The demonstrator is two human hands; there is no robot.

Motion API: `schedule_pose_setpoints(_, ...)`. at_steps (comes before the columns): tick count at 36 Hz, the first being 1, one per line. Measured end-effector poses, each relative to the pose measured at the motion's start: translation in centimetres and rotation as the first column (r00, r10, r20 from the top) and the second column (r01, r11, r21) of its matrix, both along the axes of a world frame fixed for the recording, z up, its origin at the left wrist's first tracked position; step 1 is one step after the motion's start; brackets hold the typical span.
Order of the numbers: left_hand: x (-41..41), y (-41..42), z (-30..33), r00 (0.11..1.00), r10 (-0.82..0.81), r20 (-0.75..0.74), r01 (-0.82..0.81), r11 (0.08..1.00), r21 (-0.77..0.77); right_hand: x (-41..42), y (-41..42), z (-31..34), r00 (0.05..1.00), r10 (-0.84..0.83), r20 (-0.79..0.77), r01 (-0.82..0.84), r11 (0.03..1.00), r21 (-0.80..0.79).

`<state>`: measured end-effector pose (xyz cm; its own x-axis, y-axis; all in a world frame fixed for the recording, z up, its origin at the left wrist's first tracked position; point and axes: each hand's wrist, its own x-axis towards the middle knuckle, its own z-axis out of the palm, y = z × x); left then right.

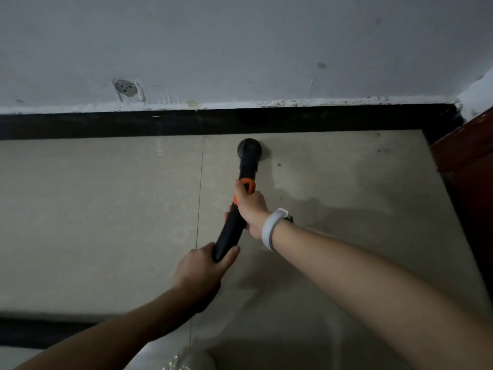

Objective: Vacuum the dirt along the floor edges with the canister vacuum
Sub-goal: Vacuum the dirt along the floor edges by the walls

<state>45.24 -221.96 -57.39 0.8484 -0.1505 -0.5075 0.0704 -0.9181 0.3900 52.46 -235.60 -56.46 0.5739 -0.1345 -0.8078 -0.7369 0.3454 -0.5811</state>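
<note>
Both hands grip the black vacuum wand; the right hand has its fingers wrapped near the orange collar, the left hand clasps the lower end; the round nozzle rests on the tiled floor, just beside the black baseboard.

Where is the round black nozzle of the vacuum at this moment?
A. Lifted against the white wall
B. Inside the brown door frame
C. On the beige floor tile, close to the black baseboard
C: the nozzle rests on the floor tile just below the black baseboard.
</note>
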Motion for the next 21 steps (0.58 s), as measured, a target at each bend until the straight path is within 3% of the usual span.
schedule_pose_setpoints(7,-2.2,2.2,-0.5,0.998,0.054,-0.039,-0.053,0.998,0.033,-1.0,2.7,-0.6,0.99,0.138,-0.012,-0.137,0.988,0.07)
schedule_pose_setpoints(14,0.7,2.8,-0.1,0.984,0.17,0.057,-0.171,0.985,-0.002,2.9,4.6,-0.1,0.973,0.227,0.035,-0.225,0.973,-0.059)
schedule_pose_setpoints(21,3.1,2.4,-0.2,0.988,0.151,0.011,-0.151,0.988,-0.036,4.8,4.4,0.2,0.984,0.174,0.036,-0.17,0.98,-0.108)
